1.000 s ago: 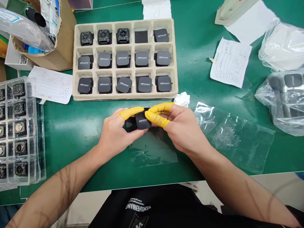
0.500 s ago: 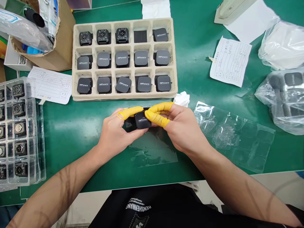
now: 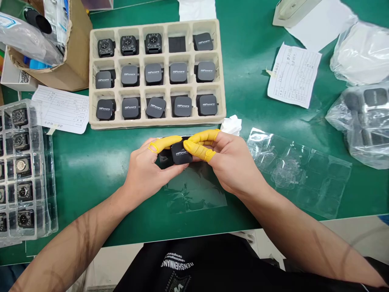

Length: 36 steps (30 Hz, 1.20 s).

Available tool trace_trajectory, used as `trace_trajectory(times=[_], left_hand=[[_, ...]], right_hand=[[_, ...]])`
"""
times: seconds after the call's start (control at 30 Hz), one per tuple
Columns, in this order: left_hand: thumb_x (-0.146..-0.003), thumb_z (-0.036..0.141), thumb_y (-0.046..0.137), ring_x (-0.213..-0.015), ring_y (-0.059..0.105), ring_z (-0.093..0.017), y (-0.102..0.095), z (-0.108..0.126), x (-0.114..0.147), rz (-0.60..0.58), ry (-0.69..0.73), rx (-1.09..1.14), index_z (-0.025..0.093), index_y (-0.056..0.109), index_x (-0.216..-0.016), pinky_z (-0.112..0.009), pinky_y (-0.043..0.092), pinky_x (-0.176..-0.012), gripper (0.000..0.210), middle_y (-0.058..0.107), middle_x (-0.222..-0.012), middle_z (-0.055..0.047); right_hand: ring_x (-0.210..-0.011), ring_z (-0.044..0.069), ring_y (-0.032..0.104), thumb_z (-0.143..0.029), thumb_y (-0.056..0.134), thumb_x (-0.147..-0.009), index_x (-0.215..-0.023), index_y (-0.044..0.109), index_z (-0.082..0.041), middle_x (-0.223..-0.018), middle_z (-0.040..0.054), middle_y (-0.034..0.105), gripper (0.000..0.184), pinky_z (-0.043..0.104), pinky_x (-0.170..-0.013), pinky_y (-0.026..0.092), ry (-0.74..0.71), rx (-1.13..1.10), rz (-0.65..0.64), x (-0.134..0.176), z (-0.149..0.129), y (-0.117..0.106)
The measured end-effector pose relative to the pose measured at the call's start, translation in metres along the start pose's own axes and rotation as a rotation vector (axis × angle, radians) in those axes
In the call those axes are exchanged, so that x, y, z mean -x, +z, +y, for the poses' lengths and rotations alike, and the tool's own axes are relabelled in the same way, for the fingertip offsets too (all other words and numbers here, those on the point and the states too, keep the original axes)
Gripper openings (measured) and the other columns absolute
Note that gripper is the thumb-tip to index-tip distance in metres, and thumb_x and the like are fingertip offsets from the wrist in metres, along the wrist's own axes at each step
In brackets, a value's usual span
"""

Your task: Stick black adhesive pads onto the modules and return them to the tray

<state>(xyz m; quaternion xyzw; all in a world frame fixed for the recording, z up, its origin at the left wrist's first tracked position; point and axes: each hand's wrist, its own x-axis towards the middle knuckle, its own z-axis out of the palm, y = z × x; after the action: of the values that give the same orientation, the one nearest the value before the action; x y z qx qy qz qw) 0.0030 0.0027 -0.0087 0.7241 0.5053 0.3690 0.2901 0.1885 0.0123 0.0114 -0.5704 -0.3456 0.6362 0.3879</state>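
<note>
Between my hands is a black square smartwatch case (image 3: 180,156) with a "HiFuture" label on its face. My left hand (image 3: 154,162) grips it from the left, its yellow-covered index finger along the top edge and its thumb underneath. The yellow-covered thumb and index finger of my right hand (image 3: 217,152) pinch its upper right corner. Below them, a clear plastic film sheet (image 3: 197,196) lies on the green table. Behind my hands stands a beige tray (image 3: 158,123) with watch cases in its compartments; three in the back row show their sensor side.
At the left is a clear plastic tray (image 3: 32,233) with more watch cases. A cardboard box (image 3: 77,52) stands at the back left beside a paper form (image 3: 65,109). To the right lie a clear blister sheet (image 3: 322,186), another form (image 3: 294,75) and a plastic bag (image 3: 361,134).
My view has shifted slightly, so the beige tray appears a little higher and further left. Both hands keep the same grip on the watch case.
</note>
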Motion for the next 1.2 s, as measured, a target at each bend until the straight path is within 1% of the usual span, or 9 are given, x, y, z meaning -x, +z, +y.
trace_trajectory(times=[0.27,0.5,0.67,0.87,0.97,1.03,1.13,1.17,1.2], left_hand=[[-0.077,0.025,0.092,-0.091,0.076,-0.019,-0.0001,0.0001,0.0005,-0.004,-0.008,0.014,0.024,0.074,-0.117,-0.031,0.062,-0.081,0.044,0.082,-0.102,-0.002],[-0.078,0.023,0.090,-0.092,0.076,-0.019,0.0003,-0.0009,0.0006,-0.005,-0.002,0.025,0.024,0.074,-0.118,-0.031,0.062,-0.081,0.043,0.082,-0.104,-0.002],[-0.076,0.021,0.092,-0.091,0.076,-0.018,0.0003,-0.0002,0.0000,0.001,0.011,0.022,0.022,0.074,-0.117,-0.029,0.062,-0.081,0.045,0.082,-0.103,-0.002],[-0.076,0.024,0.093,-0.092,0.076,-0.018,-0.0003,0.0009,-0.0003,-0.010,-0.014,-0.003,0.023,0.074,-0.117,-0.029,0.062,-0.082,0.045,0.082,-0.102,-0.002],[-0.076,0.025,0.093,-0.091,0.076,-0.018,-0.0007,0.0009,-0.0001,-0.011,-0.013,-0.004,0.023,0.075,-0.117,-0.029,0.061,-0.081,0.045,0.082,-0.101,-0.002],[-0.076,0.026,0.093,-0.091,0.076,-0.019,-0.0011,0.0005,0.0000,-0.016,-0.023,0.007,0.023,0.075,-0.117,-0.030,0.061,-0.081,0.045,0.082,-0.103,-0.002],[-0.075,0.028,0.094,-0.094,0.076,-0.020,-0.0018,-0.0010,-0.0002,-0.020,-0.052,0.031,0.023,0.076,-0.118,-0.031,0.062,-0.084,0.047,0.082,-0.105,-0.003],[-0.075,0.028,0.094,-0.095,0.077,-0.020,-0.0020,-0.0016,-0.0004,-0.021,-0.062,0.043,0.022,0.076,-0.118,-0.032,0.062,-0.085,0.047,0.083,-0.106,-0.003],[-0.075,0.027,0.094,-0.096,0.077,-0.021,-0.0023,-0.0023,-0.0006,-0.024,-0.067,0.060,0.022,0.076,-0.118,-0.032,0.062,-0.086,0.048,0.083,-0.107,-0.003]], right_hand=[[-0.074,0.018,0.071,-0.055,0.097,-0.064,-0.084,0.076,-0.021,-0.081,0.0028,0.076,0.045,0.033,-0.068,0.062,-0.008,-0.026,-0.011,-0.0002,0.0010,-0.0013],[-0.077,0.019,0.072,-0.056,0.098,-0.060,-0.082,0.075,-0.021,-0.082,0.0036,0.077,0.047,0.035,-0.071,0.064,0.003,-0.023,0.002,0.0001,-0.0003,-0.0002],[-0.072,0.017,0.071,-0.054,0.098,-0.062,-0.083,0.076,-0.021,-0.080,0.0026,0.076,0.045,0.032,-0.067,0.062,-0.010,-0.044,-0.011,-0.0001,0.0009,-0.0021],[-0.072,0.016,0.070,-0.058,0.098,-0.059,-0.083,0.076,-0.021,-0.080,0.0023,0.075,0.050,0.030,-0.065,0.061,-0.012,-0.021,0.007,-0.0011,0.0032,-0.0006],[-0.074,0.017,0.071,-0.060,0.096,-0.063,-0.085,0.074,-0.021,-0.082,0.0030,0.074,0.049,0.032,-0.066,0.062,-0.024,0.022,-0.006,-0.0008,0.0036,-0.0016],[-0.076,0.018,0.071,-0.057,0.096,-0.065,-0.092,0.073,-0.022,-0.089,0.0036,0.074,0.049,0.032,-0.066,0.062,-0.063,0.128,0.017,0.0000,0.0018,-0.0043],[-0.073,0.017,0.069,-0.053,0.096,-0.066,-0.112,0.068,-0.026,-0.099,0.0032,0.071,0.060,0.030,-0.061,0.061,-0.156,0.284,0.101,0.0017,-0.0027,-0.0082],[-0.070,0.016,0.069,-0.052,0.096,-0.066,-0.117,0.065,-0.027,-0.099,0.0023,0.070,0.065,0.030,-0.060,0.061,-0.166,0.297,0.082,0.0020,-0.0036,-0.0086],[-0.068,0.015,0.068,-0.052,0.096,-0.066,-0.121,0.062,-0.028,-0.097,0.0012,0.070,0.069,0.030,-0.060,0.061,-0.161,0.293,0.026,0.0021,-0.0038,-0.0083]])
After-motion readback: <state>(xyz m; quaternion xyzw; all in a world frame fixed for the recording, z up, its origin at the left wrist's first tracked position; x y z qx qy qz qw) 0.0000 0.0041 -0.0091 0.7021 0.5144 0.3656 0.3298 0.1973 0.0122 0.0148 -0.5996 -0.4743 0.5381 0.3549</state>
